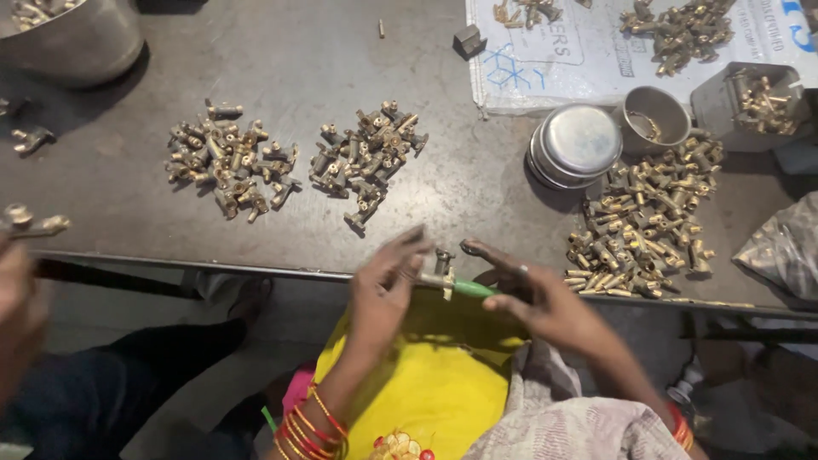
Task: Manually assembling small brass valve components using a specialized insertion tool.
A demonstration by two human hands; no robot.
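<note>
My left hand grips a small brass fitting at the table's front edge, just above my yellow lap cloth. My right hand holds a green-handled tool whose tip meets that fitting. On the dark metal table lie two heaps of brass fittings, one left of centre and one in the middle. A larger heap lies to the right, close to my right hand. Orange and red bangles circle both of my wrists.
Stacked steel bowls, a steel cup and a grey box of fittings stand at the right. A white sack carries more fittings. A large steel pot stands far left. Another person's hand holds a fitting at the left edge.
</note>
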